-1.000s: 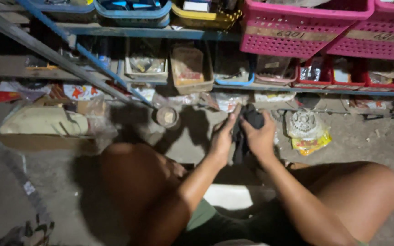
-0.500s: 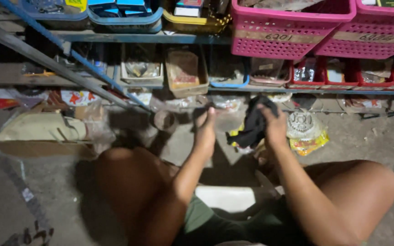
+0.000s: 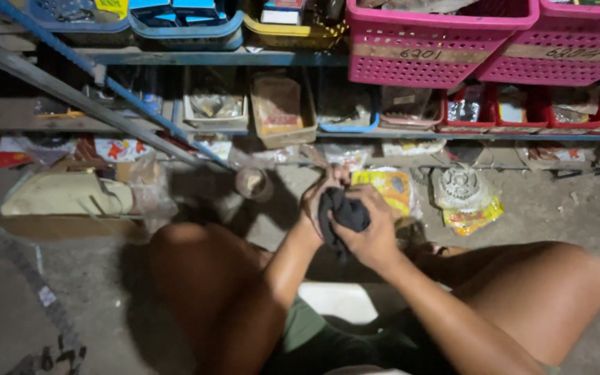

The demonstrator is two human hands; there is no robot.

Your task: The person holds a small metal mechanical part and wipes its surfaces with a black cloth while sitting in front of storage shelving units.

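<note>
The person sits low on the concrete floor (image 3: 578,208) with bare knees spread to either side, and both hands meet between the knees, in front of the lowest shelf of a metal rack. The left hand (image 3: 322,198) and the right hand (image 3: 369,232) are wrapped together around a dark, crumpled piece of cloth (image 3: 343,212). The right hand's grip is narrow, its fingers curled over the cloth from the near side; the left hand's grip closes on the cloth from the far side, with its fingers partly hidden behind the bundle. The cloth is held above the floor, just in front of a flat yellow printed packet (image 3: 387,189) that lies on the ground.

To the right of the packet lies a clear plastic bag holding a round toothed metal part (image 3: 460,186), resting on another yellow wrapper. Left of the hands a small round clear container (image 3: 253,184) stands on the floor in shadow. Further left a pale cream-coloured bundle (image 3: 64,194) lies on a flat brown cardboard box (image 3: 64,226).

On the rack above, two pink plastic lattice baskets (image 3: 425,48) stand side by side, and left of them a yellow tray (image 3: 293,28) and a blue tray (image 3: 185,28). The shelf beneath holds a row of small open boxes with bagged parts, among them a worn brown cardboard box (image 3: 279,111) and red plastic bins (image 3: 515,111). A long blue metal bar (image 3: 105,80) slants down across the rack at the left.
</note>
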